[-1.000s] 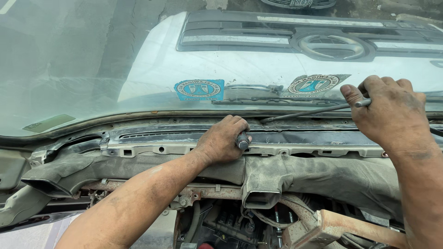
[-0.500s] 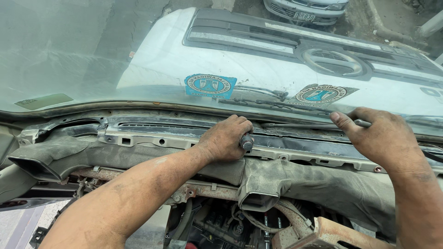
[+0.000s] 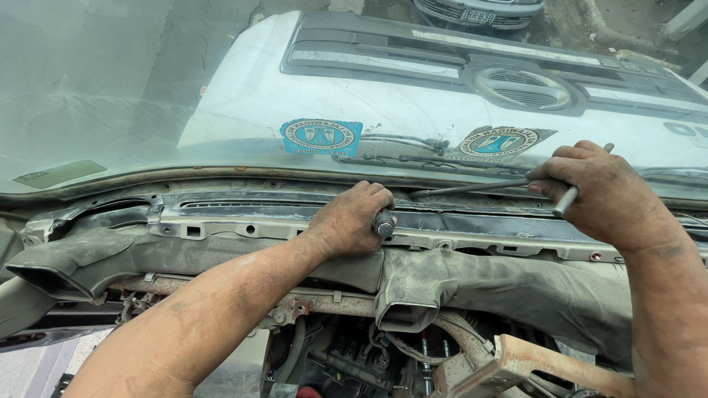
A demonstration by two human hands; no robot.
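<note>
While the dash is stripped to its frame (image 3: 472, 239) and ducts (image 3: 221, 258), the left hand (image 3: 350, 221) grips a socket (image 3: 383, 222) there, the right hand (image 3: 605, 195) pinching its long handle (image 3: 472, 188), fastener still seated.

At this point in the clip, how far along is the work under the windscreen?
Done: the dash covering is off, leaving the grey fabric-wrapped air duct and rusty brackets bare. In hand: the left hand grips a dark round tool handle against the metal cowl rail; the right hand holds a thin steel rod. Left: duct and rail are in place.
</note>
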